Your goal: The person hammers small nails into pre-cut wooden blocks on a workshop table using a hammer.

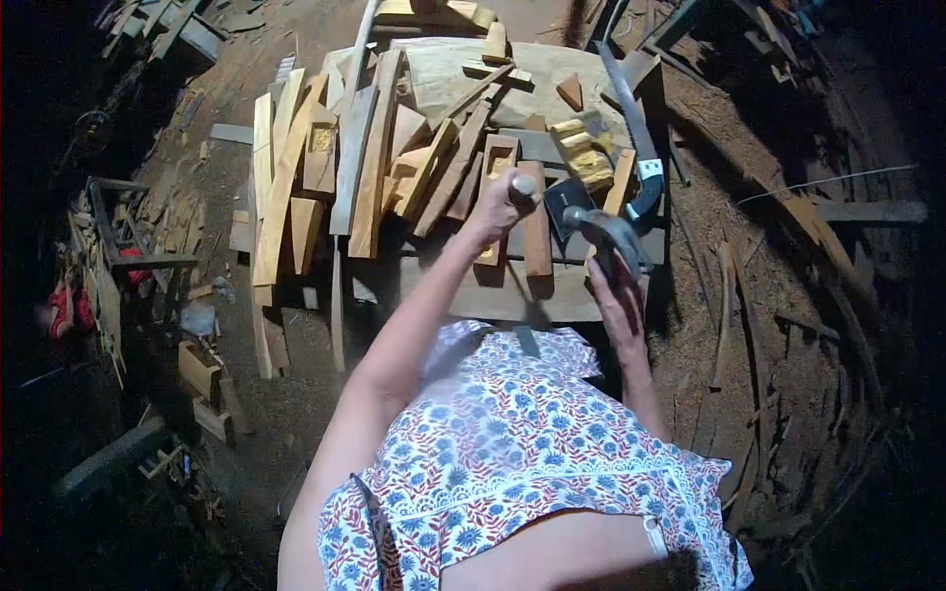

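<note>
My left hand (501, 209) is wrapped round an upright tool handle (523, 185) whose round pale end points up; the lower part of the tool is hidden. Beneath it lies a wooden block (489, 254) with light chips on it. Closed round a hammer's handle, my right hand (618, 295) is near the table's front edge. The claw hammer's metal head (608, 234) is above the table, to the right of my left hand. Between the two hands a reddish wooden block (537, 244) lies on the table.
Wooden strips (286, 177) crowd the table's left side. A handsaw (634, 118) with a dark handle lies at the right, beside a yellowish chunk (583, 155) and a dark flat piece (570, 209). Scrap wood (199, 370) and long curved strips (727, 315) lie on the ground.
</note>
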The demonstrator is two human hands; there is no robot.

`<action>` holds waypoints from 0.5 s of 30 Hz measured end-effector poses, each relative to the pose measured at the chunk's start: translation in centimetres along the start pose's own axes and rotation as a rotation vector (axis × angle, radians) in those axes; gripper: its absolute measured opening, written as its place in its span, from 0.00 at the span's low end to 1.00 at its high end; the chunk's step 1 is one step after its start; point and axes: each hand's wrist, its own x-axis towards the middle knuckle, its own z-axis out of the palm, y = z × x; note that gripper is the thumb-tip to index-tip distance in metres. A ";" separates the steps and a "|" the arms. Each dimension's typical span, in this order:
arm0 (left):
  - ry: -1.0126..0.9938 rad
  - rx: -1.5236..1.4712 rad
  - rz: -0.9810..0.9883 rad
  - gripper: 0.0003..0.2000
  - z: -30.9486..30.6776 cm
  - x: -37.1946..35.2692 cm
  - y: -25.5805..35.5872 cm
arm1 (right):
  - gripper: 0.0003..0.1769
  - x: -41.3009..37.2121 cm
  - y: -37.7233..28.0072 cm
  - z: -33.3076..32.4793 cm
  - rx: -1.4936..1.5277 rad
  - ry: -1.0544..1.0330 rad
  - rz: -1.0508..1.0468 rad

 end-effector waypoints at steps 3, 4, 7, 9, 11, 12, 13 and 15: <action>-0.104 0.195 -0.002 0.15 0.9 0.1 0.0 | 0.24 0.6 -0.8 0.4 0.070 0.109 -0.172; -0.055 0.055 0.000 0.19 1.5 0.1 -1.3 | 0.25 0.8 -0.2 0.6 0.095 0.094 -0.152; -0.097 0.062 -0.011 0.22 1.7 -0.2 0.1 | 0.25 1.4 0.5 0.5 -0.022 0.030 -0.127; -0.072 0.051 -0.090 0.19 1.6 -0.8 2.1 | 0.25 2.4 3.1 1.2 -0.072 -0.045 -0.335; 0.017 0.062 0.011 0.18 1.8 -1.3 2.8 | 0.24 3.0 3.5 0.6 -0.371 0.074 -0.452; 0.020 0.165 0.104 0.16 1.5 -1.4 2.7 | 0.23 3.2 1.2 -0.3 -0.269 -0.122 -0.031; -0.032 0.245 -0.034 0.15 1.5 -1.3 2.6 | 0.21 4.0 5.8 0.6 0.299 -0.027 -0.281; -0.017 0.098 0.017 0.19 1.6 -1.6 2.2 | 0.18 2.5 -0.2 -0.9 -0.011 0.098 -0.375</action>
